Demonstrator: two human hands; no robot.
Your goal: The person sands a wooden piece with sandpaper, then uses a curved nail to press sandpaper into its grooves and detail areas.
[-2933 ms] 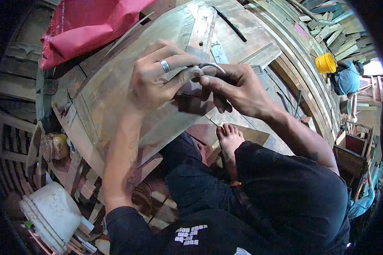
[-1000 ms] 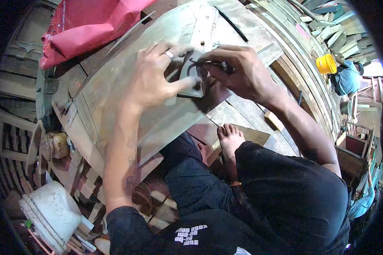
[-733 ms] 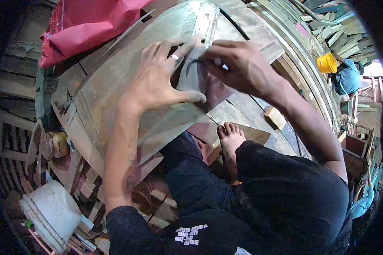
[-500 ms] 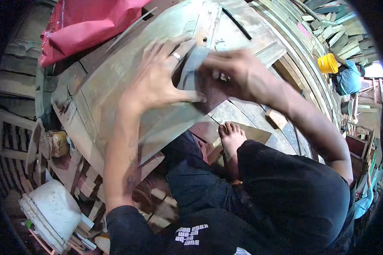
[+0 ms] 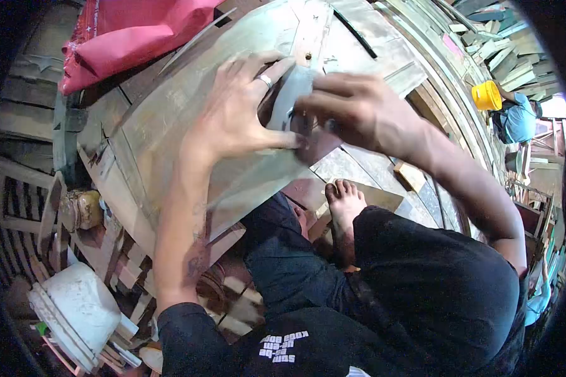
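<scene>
A grey curved piece (image 5: 290, 94) lies over the worn wooden board (image 5: 233, 182) in front of me; its exact kind is unclear. My left hand (image 5: 239, 110), a ring on one finger, spans the piece, with the thumb at its near end and the fingers around its far end. Against its right side is my right hand (image 5: 361, 110), smeared by motion, its fingers curled. Whatever it grips is mostly hidden; a small dark patch shows beneath the fingers. My bare foot (image 5: 344, 204) rests on the planks close to the board.
Red sheeting (image 5: 132, 44) drapes over the far left. A white bucket (image 5: 82, 308) and a dusty jar (image 5: 85, 210) stand at lower left among wood offcuts. Long planks line the right, by a small wood block (image 5: 410, 176). Farther off, a person (image 5: 517, 119) is beside a yellow bucket (image 5: 486, 95).
My right hand has shifted slightly and turned against the grey piece, exposing more of its surface. The left hand keeps its place around it. The whole view has moved a little.
</scene>
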